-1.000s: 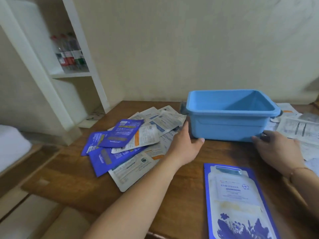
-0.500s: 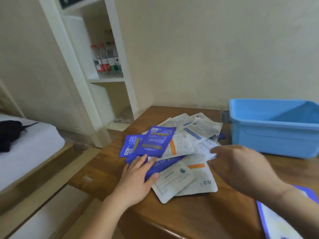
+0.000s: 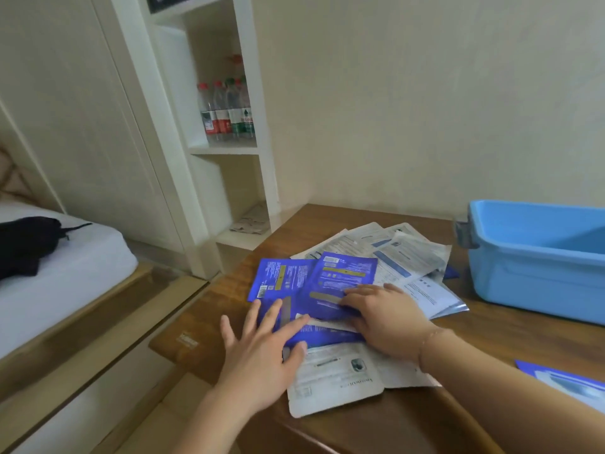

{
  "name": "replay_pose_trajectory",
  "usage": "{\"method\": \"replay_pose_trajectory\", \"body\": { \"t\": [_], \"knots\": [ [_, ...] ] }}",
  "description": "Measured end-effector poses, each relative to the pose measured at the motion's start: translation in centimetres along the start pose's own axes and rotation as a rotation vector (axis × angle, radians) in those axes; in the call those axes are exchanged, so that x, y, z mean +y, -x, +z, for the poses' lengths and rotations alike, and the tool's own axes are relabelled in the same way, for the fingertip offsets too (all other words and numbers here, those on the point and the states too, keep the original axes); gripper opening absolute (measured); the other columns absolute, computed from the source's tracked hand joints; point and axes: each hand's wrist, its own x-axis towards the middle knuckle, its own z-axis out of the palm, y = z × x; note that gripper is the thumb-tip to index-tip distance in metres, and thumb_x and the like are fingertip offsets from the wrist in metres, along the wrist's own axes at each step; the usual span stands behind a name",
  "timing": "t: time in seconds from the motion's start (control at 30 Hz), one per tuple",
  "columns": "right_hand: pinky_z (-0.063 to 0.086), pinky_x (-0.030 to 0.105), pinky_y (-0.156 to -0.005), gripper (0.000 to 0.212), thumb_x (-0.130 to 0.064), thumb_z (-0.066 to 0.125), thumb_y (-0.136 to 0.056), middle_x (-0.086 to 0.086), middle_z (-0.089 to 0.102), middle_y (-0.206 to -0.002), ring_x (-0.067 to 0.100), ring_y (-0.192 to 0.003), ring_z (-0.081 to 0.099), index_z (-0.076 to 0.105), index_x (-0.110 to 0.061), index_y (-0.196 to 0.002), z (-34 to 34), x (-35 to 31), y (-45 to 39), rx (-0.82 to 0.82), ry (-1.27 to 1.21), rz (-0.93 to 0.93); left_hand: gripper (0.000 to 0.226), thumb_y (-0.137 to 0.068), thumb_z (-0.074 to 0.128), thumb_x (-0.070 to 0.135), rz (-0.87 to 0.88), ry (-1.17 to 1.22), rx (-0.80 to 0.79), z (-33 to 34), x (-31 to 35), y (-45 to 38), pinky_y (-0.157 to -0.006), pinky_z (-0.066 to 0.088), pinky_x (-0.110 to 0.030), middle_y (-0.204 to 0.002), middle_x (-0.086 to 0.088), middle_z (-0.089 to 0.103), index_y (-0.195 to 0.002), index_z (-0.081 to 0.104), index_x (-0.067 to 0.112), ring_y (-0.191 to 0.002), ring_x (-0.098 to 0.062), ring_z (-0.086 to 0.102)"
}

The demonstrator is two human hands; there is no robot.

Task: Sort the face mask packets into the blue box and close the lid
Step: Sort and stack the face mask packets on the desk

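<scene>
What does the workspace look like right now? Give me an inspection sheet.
Surface: wooden table, pile at its left end.
Job's things: blue packets on top of white packets; blue box open at right, no packets visible in the part shown; lid not identified.
Clutter: one blue-edged packet at the near right edge.
Hands: left hand flat on the pile, fingers spread; right hand pressing the top blue packet.
Cables: nothing seen.
Surroundings: white shelf with water bottles; bed with a dark item.
</scene>
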Motion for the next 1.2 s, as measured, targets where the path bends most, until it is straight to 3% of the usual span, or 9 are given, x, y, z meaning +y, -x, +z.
{"method": "replay_pose_trajectory", "body": {
  "t": [0.3, 0.4, 0.6, 0.67, 0.77, 0.87, 0.93, 1.03, 1.2],
  "knots": [
    [0.041, 0.027, -0.104, 0.043, -0.017, 0.048, -0.089, -0.019, 0.052, -0.14, 0.009, -0.126, 0.051, 0.058, -0.037, -0.126, -1.1, 5.5, 7.2, 0.034, -0.061, 0.022, 0.057, -0.098, 0.021, 0.058, -0.106, -0.095, -0.103, -1.1, 1.1, -5.5, -0.111, -0.014, -0.065, -0.165, 0.007, -0.008, -0.151, 0.0, 0.053, -0.15, -0.025, -0.017],
    [0.045, 0.027, -0.093, 0.038, -0.025, 0.042, -0.085, -0.018, 0.063, -0.125, 0.013, -0.114, 0.06, 0.063, -0.037, -0.115, -1.4, 5.7, 9.3, 0.081, -0.064, -0.014, 0.064, -0.1, 0.038, 0.043, 0.035, -0.082, 0.054, -1.4, 2.8, -4.9, -0.119, -0.008, -0.053, -0.164, 0.012, -0.005, -0.155, 0.006, 0.041, -0.15, -0.018, -0.015],
    [0.055, 0.03, -0.056, 0.013, -0.035, 0.057, -0.092, -0.017, 0.073, -0.081, 0.005, -0.071, 0.068, 0.069, -0.033, -0.096, -6.1, 5.0, 15.6, 0.602, -0.362, 0.099, 0.076, -0.076, 0.083, 0.035, 0.44, 0.687, -0.038, -2.4, 11.1, 1.7, -0.116, 0.019, -0.02, -0.147, 0.042, 0.024, -0.13, 0.037, 0.064, -0.141, 0.016, 0.012],
    [0.055, 0.026, -0.058, 0.014, -0.018, 0.062, -0.094, -0.014, 0.073, -0.077, 0.002, -0.067, 0.067, 0.072, -0.027, -0.092, -8.2, 5.2, 17.2, 0.659, -0.745, 0.177, 0.057, -0.069, 0.085, 0.04, 0.343, 0.941, -0.039, -2.4, 13.9, 4.0, -0.1, 0.042, -0.016, -0.125, 0.037, 0.056, -0.116, 0.056, 0.053, -0.12, 0.014, 0.048],
    [0.056, 0.034, -0.051, 0.021, -0.004, 0.057, -0.094, 0.0, 0.075, -0.079, 0.014, -0.06, 0.062, 0.073, -0.017, -0.095, -10.0, 6.2, 18.7, 0.595, -1.091, 0.293, 0.035, -0.08, 0.076, 0.012, 0.21, 1.197, -0.06, -2.0, 17.5, 6.3, -0.073, 0.053, -0.016, -0.095, 0.021, 0.074, -0.106, 0.063, 0.031, -0.092, -0.001, 0.069],
    [0.047, 0.029, -0.041, 0.02, -0.002, 0.058, -0.093, 0.005, 0.075, -0.075, 0.02, -0.049, 0.053, 0.068, -0.017, -0.103, -9.9, 8.0, 20.4, 0.588, -1.105, 0.394, 0.065, -0.083, 0.069, 0.001, 0.177, 1.392, -0.14, -1.9, 20.0, 7.7, -0.069, 0.058, -0.024, -0.095, 0.009, 0.077, -0.126, 0.043, 0.042, -0.09, -0.013, 0.073],
    [0.042, 0.027, -0.038, 0.03, -0.001, 0.062, -0.09, 0.003, 0.074, -0.07, 0.018, -0.041, 0.047, 0.061, -0.022, -0.112, -9.2, 9.3, 21.5, 0.587, -1.101, 0.469, 0.078, -0.081, 0.071, 0.0, 0.178, 1.389, -0.158, -1.5, 20.9, 8.3, -0.07, 0.06, -0.028, -0.098, 0.007, 0.077, -0.128, 0.036, 0.053, -0.092, -0.016, 0.074],
    [0.043, 0.027, -0.038, 0.049, 0.002, 0.065, -0.087, -0.002, 0.073, -0.07, 0.012, -0.043, 0.053, 0.052, -0.028, -0.124, -7.9, 11.0, 22.9, 0.525, -1.086, 0.556, 0.06, -0.073, 0.084, 0.002, 0.189, 1.254, -0.252, -0.8, 21.7, 9.0, -0.079, 0.059, -0.027, -0.101, 0.012, 0.075, -0.119, 0.063, 0.036, -0.091, -0.009, 0.073],
    [0.043, 0.021, -0.038, 0.04, -0.007, 0.07, -0.084, 0.001, 0.071, -0.089, 0.003, -0.041, 0.056, 0.061, -0.019, -0.121, -5.0, 13.8, 23.6, 0.372, -0.883, 0.723, 0.047, -0.067, 0.085, 0.048, 0.322, 0.619, -0.164, 0.4, 22.8, 9.5, -0.072, 0.046, -0.011, -0.089, 0.014, 0.057, -0.105, 0.061, 0.062, -0.08, 0.005, 0.053]
  ]
}}
